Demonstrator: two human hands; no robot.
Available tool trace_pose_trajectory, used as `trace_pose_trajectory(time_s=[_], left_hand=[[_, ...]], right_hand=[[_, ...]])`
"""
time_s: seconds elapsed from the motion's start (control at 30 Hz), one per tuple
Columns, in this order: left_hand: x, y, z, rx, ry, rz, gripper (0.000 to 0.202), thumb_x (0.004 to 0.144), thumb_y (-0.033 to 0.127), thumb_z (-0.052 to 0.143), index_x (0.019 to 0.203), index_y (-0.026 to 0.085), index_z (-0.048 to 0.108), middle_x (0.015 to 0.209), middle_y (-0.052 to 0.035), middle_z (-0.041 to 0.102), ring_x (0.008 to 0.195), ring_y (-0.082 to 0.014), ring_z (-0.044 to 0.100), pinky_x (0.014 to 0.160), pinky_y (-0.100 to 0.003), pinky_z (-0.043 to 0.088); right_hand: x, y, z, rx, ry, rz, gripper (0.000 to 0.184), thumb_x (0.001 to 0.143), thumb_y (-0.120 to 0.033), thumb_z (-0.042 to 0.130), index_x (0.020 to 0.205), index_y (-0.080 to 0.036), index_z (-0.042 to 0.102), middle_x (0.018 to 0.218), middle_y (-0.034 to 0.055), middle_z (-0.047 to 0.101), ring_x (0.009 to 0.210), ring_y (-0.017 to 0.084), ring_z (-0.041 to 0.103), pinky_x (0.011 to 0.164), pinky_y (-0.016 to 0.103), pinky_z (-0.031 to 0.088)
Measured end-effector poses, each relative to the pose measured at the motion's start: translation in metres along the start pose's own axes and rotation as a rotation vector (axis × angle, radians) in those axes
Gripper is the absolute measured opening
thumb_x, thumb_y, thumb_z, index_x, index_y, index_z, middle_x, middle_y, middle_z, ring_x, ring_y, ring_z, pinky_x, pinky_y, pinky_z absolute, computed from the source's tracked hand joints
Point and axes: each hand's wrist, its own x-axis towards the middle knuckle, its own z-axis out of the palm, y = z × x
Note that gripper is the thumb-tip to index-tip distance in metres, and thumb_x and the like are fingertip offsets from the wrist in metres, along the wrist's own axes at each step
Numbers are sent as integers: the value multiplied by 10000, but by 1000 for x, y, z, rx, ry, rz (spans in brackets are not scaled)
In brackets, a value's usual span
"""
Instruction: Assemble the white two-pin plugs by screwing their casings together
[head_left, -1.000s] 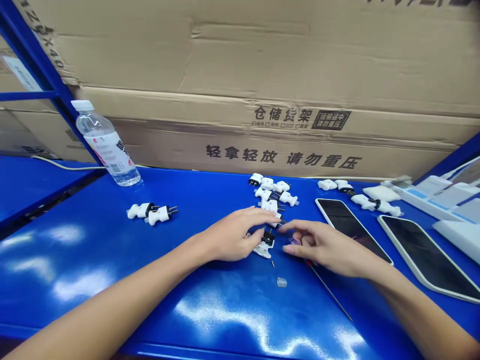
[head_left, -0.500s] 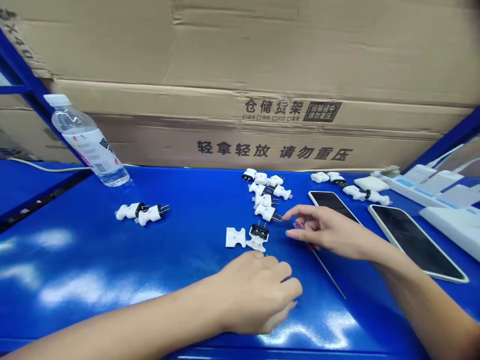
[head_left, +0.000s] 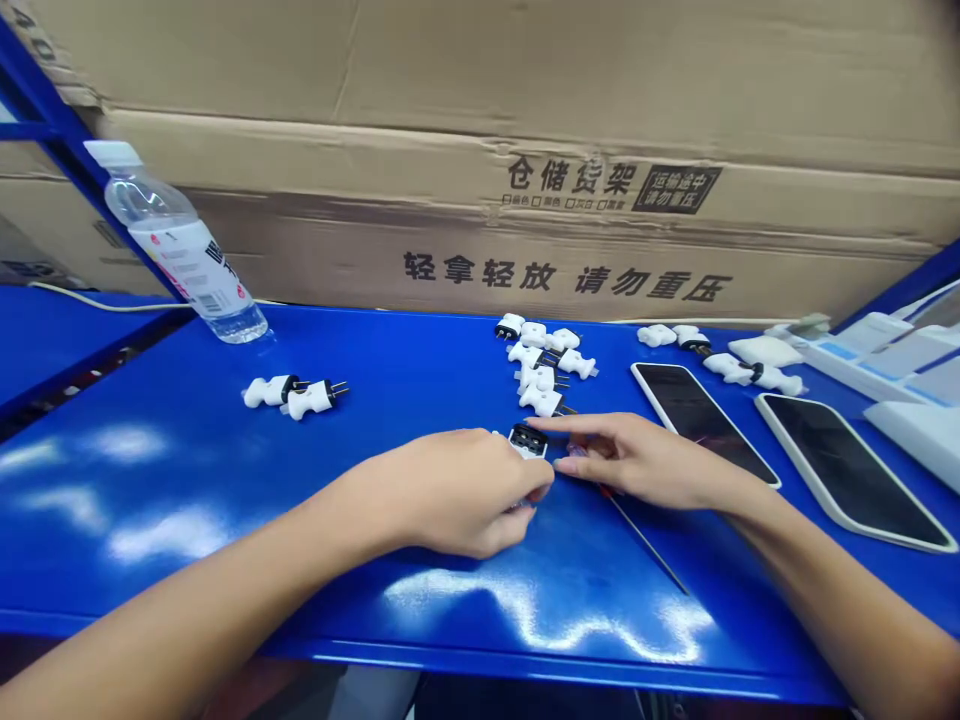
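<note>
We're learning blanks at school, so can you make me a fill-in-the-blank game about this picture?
1. The table is coloured ____.
2. The plug beside the left hand is black and ____.
3. You can count ____ phones lying there.
4. From where you look, the bottle stands to the ____ of the phones.

Missing words: blue; white; two; left.

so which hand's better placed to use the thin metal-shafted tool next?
Likely right: the right hand grips the thin metal-shafted tool, though its shaft points away from the black-and-white plastic plug. The left hand partly covers that plug.
</note>
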Motion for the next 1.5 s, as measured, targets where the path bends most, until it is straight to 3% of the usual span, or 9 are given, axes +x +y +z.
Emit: trace_pose_trajectory(time_s=[0.13, 0.33, 0.5, 0.67, 0.83, 0.93, 1.03, 1.2, 1.5], left_hand=[[0, -5, -1, -65, -27, 3, 82, 887, 192, 549, 850, 227, 613, 762, 21, 670, 675, -164, 602, 614, -252, 395], [2, -15, 4, -134, -31, 61, 83, 899, 188, 576, 917, 233, 642, 862, 30, 691, 798, -154, 624, 744, -241, 435], [-1, -24, -3, -180, 3, 7, 79, 866, 250, 637, 942, 241, 657, 811, 47, 673, 743, -137, 604, 660, -228, 408], [-5, -38, -14, -124, 141, -140, 115, 892, 305, 602, 884, 222, 681, 770, 35, 655, 670, -131, 570, 603, -237, 370], [-1, -33, -10, -98, 129, -33, 124, 899, 251, 629, 986, 227, 715, 887, 12, 673, 797, -140, 605, 693, -227, 405], [-2, -31, -11, -71, 159, -27, 151, 921, 240, 605, 1022, 236, 717, 946, -3, 674, 837, -149, 612, 716, -230, 411], [-7, -41, -17, -28, 229, -138, 133, 911, 250, 599, 960, 219, 718, 944, -13, 679, 848, -166, 612, 718, -245, 409], [-11, -57, -19, -34, 104, -261, 131, 885, 313, 618, 898, 235, 723, 835, 12, 682, 754, -161, 602, 651, -258, 393], [-5, -50, -8, 14, 156, -232, 184, 920, 314, 548, 1017, 238, 684, 1003, -16, 675, 891, -182, 625, 720, -260, 436]], right_hand=[[2, 0, 2, -49, 48, -1, 468, 906, -455, 588, 1351, -309, 569, 683, -45, 522, 601, 129, 472, 582, 257, 369], [-1, -2, 0, -168, 83, 48, 326, 893, -504, 574, 1075, -248, 663, 643, -39, 539, 593, 137, 490, 579, 258, 377], [-6, -6, -1, -158, 133, 73, 392, 862, -509, 603, 1147, -242, 641, 676, -28, 583, 604, 146, 520, 579, 260, 392], [-3, -9, 2, -155, 171, 91, 468, 853, -490, 611, 1251, -244, 626, 696, -18, 597, 615, 160, 540, 595, 279, 412], [2, -7, 6, -152, 148, 44, 529, 880, -484, 581, 1373, -292, 559, 712, -22, 591, 636, 166, 542, 624, 292, 423], [4, -6, 7, -137, 138, 15, 506, 885, -483, 580, 1365, -323, 578, 705, -23, 595, 630, 164, 537, 634, 294, 424], [4, -4, 7, -138, 144, 13, 482, 887, -483, 585, 1352, -356, 595, 696, -22, 598, 619, 164, 528, 624, 298, 425], [-1, 0, 2, -131, 171, 39, 498, 876, -522, 590, 1341, -345, 607, 739, -2, 632, 651, 179, 553, 617, 303, 436], [-7, 0, -11, -191, 274, 81, 396, 937, -511, 460, 1153, -281, 699, 757, 31, 671, 607, 188, 543, 586, 317, 409]])
